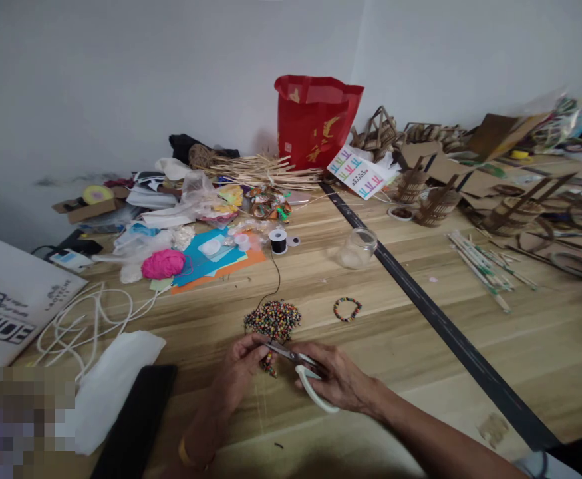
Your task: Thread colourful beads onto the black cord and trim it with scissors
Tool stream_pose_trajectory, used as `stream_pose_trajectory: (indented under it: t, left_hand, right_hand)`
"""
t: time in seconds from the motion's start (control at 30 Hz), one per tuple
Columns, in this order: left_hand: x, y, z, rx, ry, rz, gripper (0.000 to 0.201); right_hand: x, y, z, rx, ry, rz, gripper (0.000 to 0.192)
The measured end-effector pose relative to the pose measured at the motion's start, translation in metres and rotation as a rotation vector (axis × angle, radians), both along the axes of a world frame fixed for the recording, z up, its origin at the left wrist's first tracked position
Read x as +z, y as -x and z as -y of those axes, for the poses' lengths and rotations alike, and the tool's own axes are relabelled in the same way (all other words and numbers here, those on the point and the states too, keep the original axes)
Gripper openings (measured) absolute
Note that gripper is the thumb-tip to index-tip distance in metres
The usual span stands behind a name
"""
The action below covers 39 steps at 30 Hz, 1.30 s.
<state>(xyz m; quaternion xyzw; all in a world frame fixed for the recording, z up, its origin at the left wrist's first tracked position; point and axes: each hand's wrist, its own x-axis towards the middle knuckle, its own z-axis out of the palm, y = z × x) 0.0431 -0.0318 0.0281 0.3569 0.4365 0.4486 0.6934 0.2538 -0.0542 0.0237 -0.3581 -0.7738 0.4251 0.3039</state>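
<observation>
- Writing: the white board [6, 299] at the left edge shows part of a word in large black letters ending "TIDE"; the smaller print on it is too small to read; the white card [359, 173] by the red bag carries rows of coloured marks that cannot be read; the red bag [315, 120] has gold figures, unreadable
- Hands: the right hand [338, 382] is closed round the white handles of one pair of scissors [298, 362], blades pointing left; the left hand [238, 376] pinches a short beaded strand [269, 362] just at the blade tips, fingers narrow
- Counts: one heap of mixed-colour beads [273, 319] lies just beyond the hands; one finished bead bracelet [347, 309] sits apart to its right; one spool of black thread [278, 241], its thread running down to the heap; one glass jar [358, 248] on its side; one pink ball of yarn [163, 263]
- Surface and room: a light wooden table [470, 293] crossed by a dark strip [440, 319], cluttered along the back; a plain white wall [121, 80] behind
</observation>
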Motion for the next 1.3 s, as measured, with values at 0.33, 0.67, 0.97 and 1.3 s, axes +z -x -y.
stream_pose_trajectory:
  t: [0.33, 0.67, 0.97, 1.3]
  left_hand:
    - [-0.004, 0.001, -0.001, 0.008, 0.013, -0.018, 0.021]
    - [-0.005, 0.001, -0.001, 0.004, 0.008, 0.028, 0.020]
    - [-0.006, 0.002, 0.000, -0.001, 0.000, 0.038, 0.020]
    - [-0.003, 0.001, -0.001, 0.002, -0.010, 0.022, 0.018]
  right_hand:
    - [0.002, 0.002, 0.001, 0.011, 0.050, -0.024, 0.032]
    - [0.009, 0.003, 0.004, 0.043, 0.102, -0.019, 0.021]
    - [0.011, 0.004, 0.004, 0.060, 0.050, 0.001, 0.015]
    - [0.009, 0.004, 0.004, 0.051, 0.039, -0.009, 0.022]
